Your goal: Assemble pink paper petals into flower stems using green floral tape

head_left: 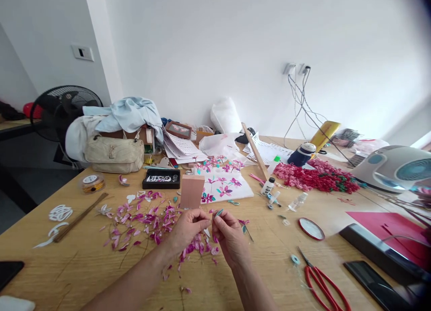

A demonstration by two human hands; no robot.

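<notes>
My left hand [189, 228] and my right hand [233, 239] meet over the table, fingertips almost touching. Between the thumb and finger of my right hand sits a small teal leaf [219, 212]. The fingers of my left hand are pinched together beside it; what they grip is too small to make out. Loose purple and pink petals [156, 216], some on thin wires, lie scattered below and left of my hands. Just behind them stands a pinkish block [192, 192]. Finished-looking purple flowers [224, 192] with teal leaves rest on a white sheet, and another flower [244, 224] lies right of my right hand.
Red-handled scissors [323, 282], a thread spool [295, 259], a round lid [311, 229] and small bottles [268, 186] are on the right. Left are a bundle of thin sticks [81, 216], a black tray [161, 179] and a beige bag [114, 155]. Red beadwork-like strands [316, 174] lie farther back.
</notes>
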